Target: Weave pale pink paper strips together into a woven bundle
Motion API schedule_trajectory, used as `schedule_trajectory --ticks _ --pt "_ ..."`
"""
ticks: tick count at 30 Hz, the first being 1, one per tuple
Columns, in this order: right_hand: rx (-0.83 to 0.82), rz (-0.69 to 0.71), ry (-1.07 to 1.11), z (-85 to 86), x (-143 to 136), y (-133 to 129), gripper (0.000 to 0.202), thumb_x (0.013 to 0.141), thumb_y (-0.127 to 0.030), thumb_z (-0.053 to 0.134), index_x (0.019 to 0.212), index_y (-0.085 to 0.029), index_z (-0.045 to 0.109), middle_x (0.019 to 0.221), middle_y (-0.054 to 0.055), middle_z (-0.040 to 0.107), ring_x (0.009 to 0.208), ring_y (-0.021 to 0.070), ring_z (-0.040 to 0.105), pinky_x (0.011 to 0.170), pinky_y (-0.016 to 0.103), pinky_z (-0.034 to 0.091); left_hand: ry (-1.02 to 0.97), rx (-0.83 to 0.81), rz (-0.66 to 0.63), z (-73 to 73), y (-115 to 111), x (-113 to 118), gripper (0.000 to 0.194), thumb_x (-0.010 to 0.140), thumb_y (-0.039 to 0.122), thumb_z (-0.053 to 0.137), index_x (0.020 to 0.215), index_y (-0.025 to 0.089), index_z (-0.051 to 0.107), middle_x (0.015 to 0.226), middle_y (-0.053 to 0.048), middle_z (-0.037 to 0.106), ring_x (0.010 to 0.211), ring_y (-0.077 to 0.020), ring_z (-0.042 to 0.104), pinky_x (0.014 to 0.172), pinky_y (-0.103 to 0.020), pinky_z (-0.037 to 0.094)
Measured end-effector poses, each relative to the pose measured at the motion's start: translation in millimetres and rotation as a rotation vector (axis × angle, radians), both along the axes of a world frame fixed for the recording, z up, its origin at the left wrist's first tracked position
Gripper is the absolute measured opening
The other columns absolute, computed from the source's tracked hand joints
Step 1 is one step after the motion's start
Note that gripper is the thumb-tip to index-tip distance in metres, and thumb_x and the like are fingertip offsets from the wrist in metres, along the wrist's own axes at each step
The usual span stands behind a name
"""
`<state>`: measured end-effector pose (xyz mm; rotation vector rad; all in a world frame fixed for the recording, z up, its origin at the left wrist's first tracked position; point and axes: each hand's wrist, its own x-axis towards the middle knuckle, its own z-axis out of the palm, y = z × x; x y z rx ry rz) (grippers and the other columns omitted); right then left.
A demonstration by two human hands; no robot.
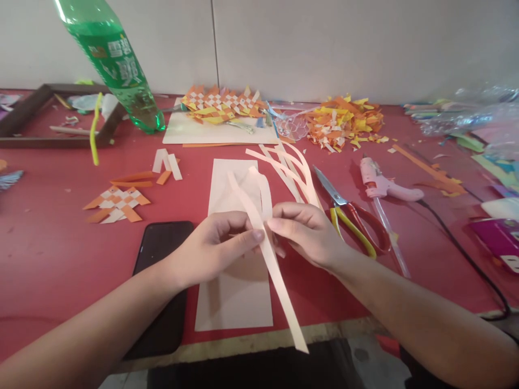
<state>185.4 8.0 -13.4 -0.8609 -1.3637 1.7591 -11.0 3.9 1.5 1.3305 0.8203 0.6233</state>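
Note:
Between the thumb and fingers of my left hand (217,246) is a long pale paper strip (281,286), slanting down past the table's front edge. My right hand (306,232) pinches a looped part of pale paper strip (266,194) close against it, the fingertips of both hands nearly meeting. A white paper sheet (231,302) lies flat beneath my hands. Several more pale strips (298,165) fan out on the table behind my right hand. Where the strips cross between my fingers is partly hidden.
Scissors (344,208) and a pink glue gun (377,181) with a cord lie right. A phone (166,243) is under my left forearm. Left are a woven orange-white paper piece (117,204), a green bottle (121,65) and a frame (44,141); paper scraps (344,121) are piled behind.

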Motion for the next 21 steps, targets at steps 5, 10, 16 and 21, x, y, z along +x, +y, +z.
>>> schedule_trajectory --ticks 5,10,16,21 --pt "-0.054 0.057 0.027 3.3 0.7 -1.2 0.027 0.086 -0.026 0.067 0.064 -0.015 0.055 0.054 -0.003 0.058 0.043 0.0057 0.048 0.042 0.019 0.036 0.043 0.042 0.034 -0.4 0.6 1.5 0.026 0.092 0.031 0.055 0.074 0.014 0.061 0.069 0.001 0.057 0.066 -0.0089 0.05 0.063 -0.02 0.041" --pt "-0.021 0.016 0.004 6.5 -0.4 -0.9 0.027 0.083 -0.022 0.071 0.062 -0.015 0.055 0.052 -0.004 0.057 0.042 0.0053 0.047 0.042 0.018 0.035 0.077 0.05 0.087 -1.8 1.6 1.7 0.028 0.091 0.034 0.056 0.071 0.014 0.058 0.065 0.002 0.054 0.064 -0.0093 0.049 0.061 -0.021 0.04" --pt "0.032 -0.003 -0.015 4.0 -1.2 -0.4 0.026 0.086 -0.027 0.068 0.065 -0.015 0.058 0.055 -0.003 0.058 0.044 0.0056 0.048 0.042 0.019 0.036 0.06 0.035 0.114 0.5 1.4 3.2 0.03 0.09 0.034 0.058 0.067 0.014 0.056 0.063 0.003 0.053 0.062 -0.0088 0.05 0.062 -0.02 0.042" --pt "0.06 -0.022 -0.032 2.5 -0.5 -0.3 0.027 0.088 -0.028 0.065 0.065 -0.015 0.059 0.057 -0.002 0.058 0.046 0.006 0.048 0.042 0.019 0.037 0.06 -0.009 0.14 2.6 1.7 3.4 0.026 0.088 0.034 0.059 0.073 0.014 0.061 0.068 0.001 0.058 0.065 -0.0106 0.054 0.065 -0.022 0.046"
